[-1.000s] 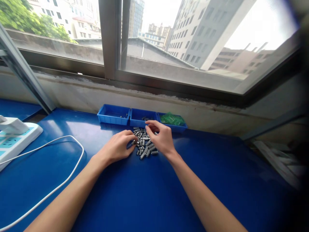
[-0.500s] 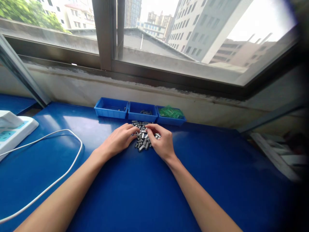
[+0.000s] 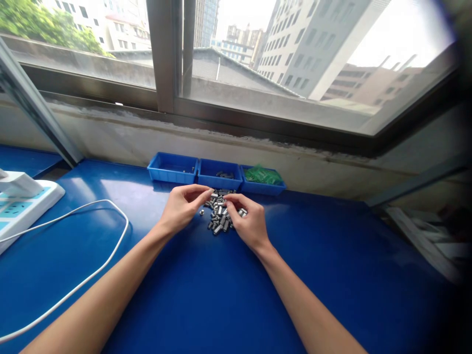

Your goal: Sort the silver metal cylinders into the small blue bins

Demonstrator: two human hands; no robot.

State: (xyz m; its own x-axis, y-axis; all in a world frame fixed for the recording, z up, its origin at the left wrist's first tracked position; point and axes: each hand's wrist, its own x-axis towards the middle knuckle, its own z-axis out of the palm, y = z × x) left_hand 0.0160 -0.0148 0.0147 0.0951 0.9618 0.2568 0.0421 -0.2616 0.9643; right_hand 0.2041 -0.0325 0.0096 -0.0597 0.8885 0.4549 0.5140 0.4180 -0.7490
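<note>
My left grip (image 3: 183, 206), my right grip (image 3: 250, 218), both curled at metal pieces (image 3: 220, 219) (closed on any, I cannot tell); blue bins (image 3: 220, 182) far side.

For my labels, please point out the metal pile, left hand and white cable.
Metal pile (image 3: 220, 214): head view, its middle.
Left hand (image 3: 180, 208): head view, its back.
White cable (image 3: 127, 223): head view, its bend.

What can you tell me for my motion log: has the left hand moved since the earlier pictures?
Yes. Judged against the left blue bin, the left hand has moved forward, closer to the bin's front wall.
</note>
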